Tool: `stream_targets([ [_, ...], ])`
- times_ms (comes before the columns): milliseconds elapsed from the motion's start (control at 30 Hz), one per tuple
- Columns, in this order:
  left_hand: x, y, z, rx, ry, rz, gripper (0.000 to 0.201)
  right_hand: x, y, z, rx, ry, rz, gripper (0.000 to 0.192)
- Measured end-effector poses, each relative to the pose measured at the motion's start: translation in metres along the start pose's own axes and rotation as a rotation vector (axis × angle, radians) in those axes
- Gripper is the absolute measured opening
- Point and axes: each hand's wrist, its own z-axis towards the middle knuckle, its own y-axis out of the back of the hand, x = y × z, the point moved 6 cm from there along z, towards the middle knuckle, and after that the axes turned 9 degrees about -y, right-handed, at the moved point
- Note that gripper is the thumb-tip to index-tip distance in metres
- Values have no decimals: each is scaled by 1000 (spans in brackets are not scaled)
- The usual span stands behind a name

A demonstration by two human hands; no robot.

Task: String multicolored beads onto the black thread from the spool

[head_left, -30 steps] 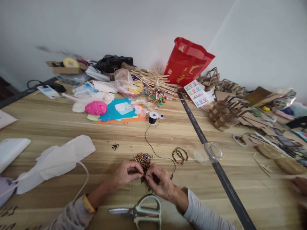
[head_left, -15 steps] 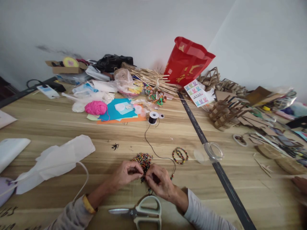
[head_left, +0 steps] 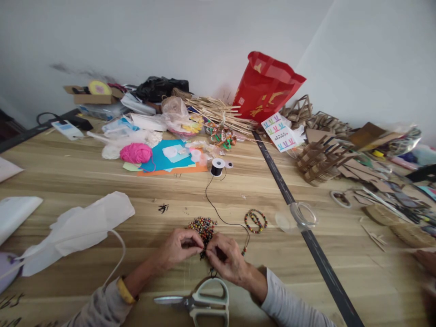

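Observation:
My left hand [head_left: 182, 247] and my right hand [head_left: 226, 256] meet fingertip to fingertip over the near edge of a pile of small multicoloured beads [head_left: 201, 227]. Both pinch; what lies between the fingertips is too small to make out, perhaps a bead or the cord. A thin black cord [head_left: 218, 213] runs from a spool [head_left: 218, 168] to a few strung beads [head_left: 244, 250] beside my right hand. Beaded bracelets [head_left: 255, 221] lie right of the pile. Scissors [head_left: 207, 302] with pale handles rest just below my hands, blades pointing left.
Clear round plastic lids [head_left: 303, 215] lie on the dark table strip. White non-woven bags [head_left: 81, 229] are at left. Pink yarn [head_left: 136, 153], blue sheets [head_left: 166, 156], thin sticks and a red bag [head_left: 267, 88] stand behind. Woven baskets [head_left: 316, 161] and another person's hand [head_left: 427, 261] are at right.

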Motion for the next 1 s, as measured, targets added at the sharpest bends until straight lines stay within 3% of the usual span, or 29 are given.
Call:
stream_targets([
  [1000, -3, -1, 0, -2, -34, -16, 9, -2, -1, 1, -8, 19, 46, 6],
])
